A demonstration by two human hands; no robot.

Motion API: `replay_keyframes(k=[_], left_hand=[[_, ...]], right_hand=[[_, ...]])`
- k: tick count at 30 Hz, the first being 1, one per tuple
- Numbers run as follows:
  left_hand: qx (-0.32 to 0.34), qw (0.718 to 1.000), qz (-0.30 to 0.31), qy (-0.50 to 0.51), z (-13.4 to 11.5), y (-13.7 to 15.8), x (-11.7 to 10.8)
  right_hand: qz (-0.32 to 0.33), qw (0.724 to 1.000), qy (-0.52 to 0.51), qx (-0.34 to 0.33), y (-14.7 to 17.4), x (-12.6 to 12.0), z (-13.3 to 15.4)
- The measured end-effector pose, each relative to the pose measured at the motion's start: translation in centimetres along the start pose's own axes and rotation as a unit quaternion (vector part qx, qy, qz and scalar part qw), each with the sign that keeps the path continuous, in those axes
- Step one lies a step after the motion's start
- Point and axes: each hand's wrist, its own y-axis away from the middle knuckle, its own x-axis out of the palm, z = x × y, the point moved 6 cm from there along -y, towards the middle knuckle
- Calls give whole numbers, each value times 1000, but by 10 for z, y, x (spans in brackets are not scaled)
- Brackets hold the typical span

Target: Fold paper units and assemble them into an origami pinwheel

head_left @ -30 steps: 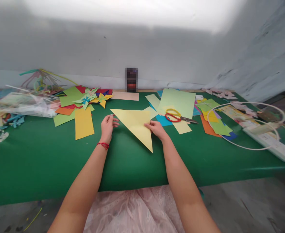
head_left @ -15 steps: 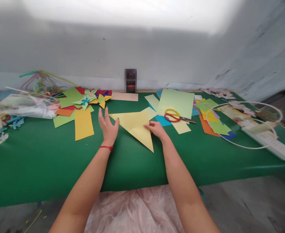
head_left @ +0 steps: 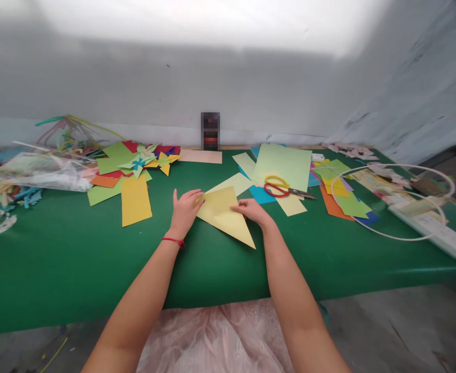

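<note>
Yellow paper [head_left: 222, 207] sits on the green desk [head_left: 212, 277] between the two hands, in front of the person, one sharp tip pointing toward the body and a little to the right. It looks doubled over, though the layers are hard to tell apart. Its far edge lies just beside, perhaps over, a cream paper [head_left: 231, 183].

To handle it well, one hand should act as an anchor and the other as the guide. Edges and corners are best matched before any firm pressure, since a crease set askew would be hard to undo. A light touch should keep the sheet from buckling, and pressing flat against the desk, from the middle outward, would give a cleaner line than squeezing in the air. It would also help to keep the cream paper from slipping under the work.

The right hand [head_left: 252, 211] is narrow: thumb and forefinger pinch the paper by its right edge, the other fingers curled in. The left hand [head_left: 186, 210] is partly closed, fingers together and bent over the left end, thumb close below them. It seems to touch the paper, but whether it grips cannot be told, as the fingers hide that corner.
</note>
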Motion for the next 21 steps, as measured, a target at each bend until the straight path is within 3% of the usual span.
replay_keyframes(k=[5, 9, 13, 21], left_hand=[[21, 996, 53, 72, -4, 0, 8], [-10, 988, 86, 124, -3, 1, 16], [-43, 986, 75, 143, 0, 1, 17], [-69, 980, 47, 179, 6, -2, 4]], right_hand=[[2, 1000, 4, 21, 0, -3, -4], [-30, 998, -49, 36, -2, -7, -6], [-44, 992, -106, 50, -1, -9, -7], [-5, 997, -72, 0, 10, -8, 6]])
